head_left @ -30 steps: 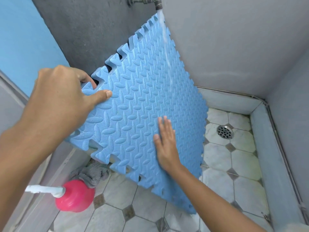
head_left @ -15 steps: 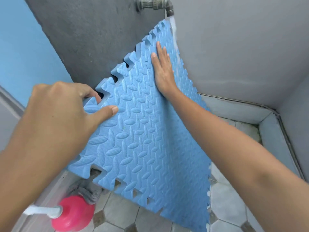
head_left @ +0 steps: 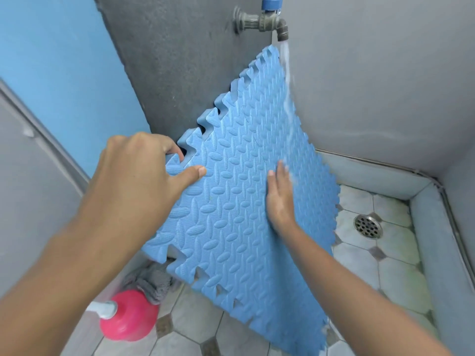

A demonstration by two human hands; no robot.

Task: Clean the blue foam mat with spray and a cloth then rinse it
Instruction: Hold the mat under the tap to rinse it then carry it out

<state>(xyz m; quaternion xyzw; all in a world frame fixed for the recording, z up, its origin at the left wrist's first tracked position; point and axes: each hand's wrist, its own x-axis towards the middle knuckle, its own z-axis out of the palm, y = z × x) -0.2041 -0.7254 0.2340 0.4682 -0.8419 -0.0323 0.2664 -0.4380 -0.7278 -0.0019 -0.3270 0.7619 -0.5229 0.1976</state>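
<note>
The blue foam mat (head_left: pixel 231 201), with a raised pattern and toothed edges, stands tilted on a corner under the running tap (head_left: pixel 267 23). Water (head_left: pixel 286 73) streams down the mat's right side. My left hand (head_left: pixel 144 181) grips the mat's left toothed edge, thumb on the front. My right hand (head_left: pixel 280 196) lies flat on the mat's face, fingers pointing up, in the water's path. A pink spray bottle (head_left: pixel 128 317) with a white head lies on the floor at lower left, with a grey cloth (head_left: pixel 151 281) bunched beside it under the mat.
The floor is pale tile with a round metal drain (head_left: pixel 367 226) at right, ringed by a low kerb (head_left: pixel 434 253). Grey walls meet behind the mat; a blue wall (head_left: pixel 64 73) and a grey door are at left.
My right hand has slid from high on the mat, near the tap, down to its middle. The left hand keeps its grip on the edge.
</note>
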